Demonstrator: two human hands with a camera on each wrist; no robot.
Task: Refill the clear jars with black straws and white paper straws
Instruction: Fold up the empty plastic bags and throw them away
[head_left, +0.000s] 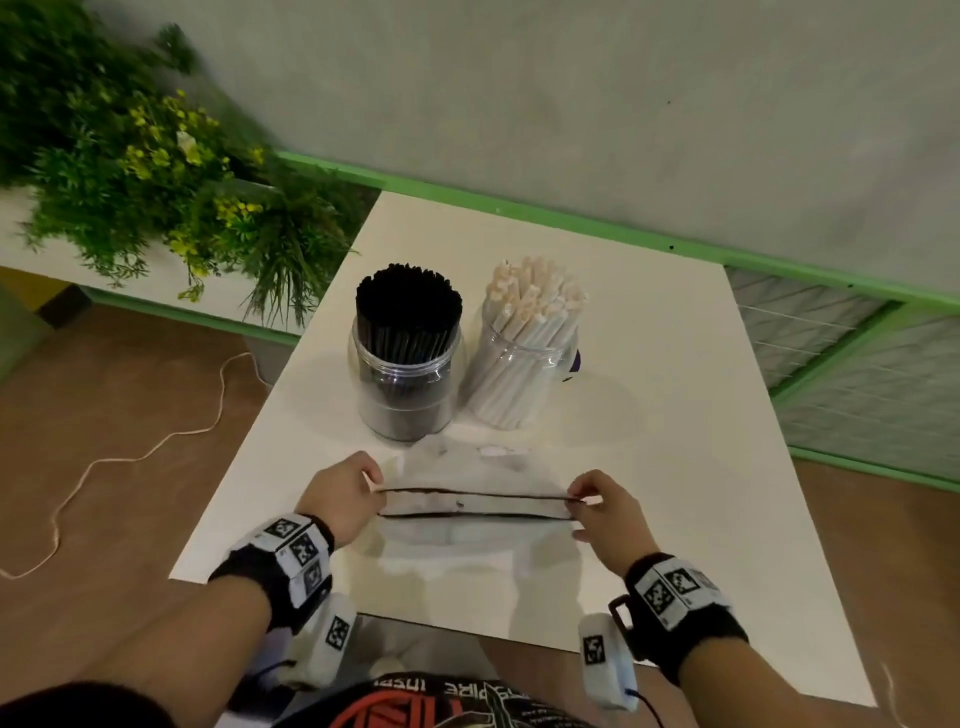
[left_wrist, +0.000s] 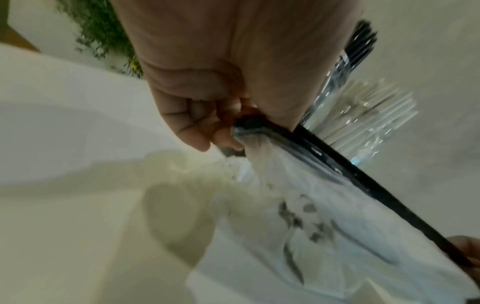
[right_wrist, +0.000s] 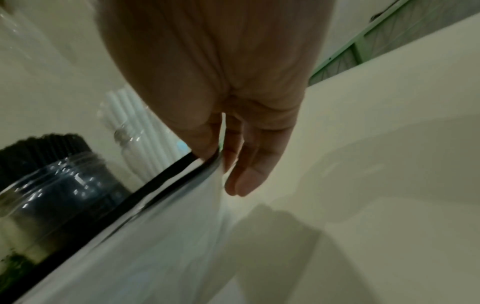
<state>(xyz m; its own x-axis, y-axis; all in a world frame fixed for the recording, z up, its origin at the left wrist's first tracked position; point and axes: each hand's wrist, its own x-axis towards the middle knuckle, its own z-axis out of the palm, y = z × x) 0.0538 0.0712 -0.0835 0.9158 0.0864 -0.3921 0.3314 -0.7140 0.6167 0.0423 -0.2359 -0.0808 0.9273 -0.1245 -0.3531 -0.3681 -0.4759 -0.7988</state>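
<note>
1. Nearest: left hand (head_left: 340, 493) and right hand (head_left: 605, 506), each pinching one end of a clear plastic bag (head_left: 470, 506) with a black zip strip along its mouth, stretched taut between them just above the white desk (head_left: 649, 415); thumb and fingers curled tight on the strip in both wrist views.
2. Bag mouth slightly parted, two black edges visible with a narrow gap; nothing visible inside, contents not certain.
3. Likely step: sealing or flattening the bag. Best done by keeping the strip level and taut, then running the pinch inward along the strip.
4. Farther back, mid-desk: jar of black straws (head_left: 408, 358), packed full, straws upright and standing above the rim.
5. Just beside it, to the right: jar of white paper straws (head_left: 527, 358), also full, straws leaning right.
6. Task seemingly close to done; elbows kept low to avoid knocking either jar.
</note>
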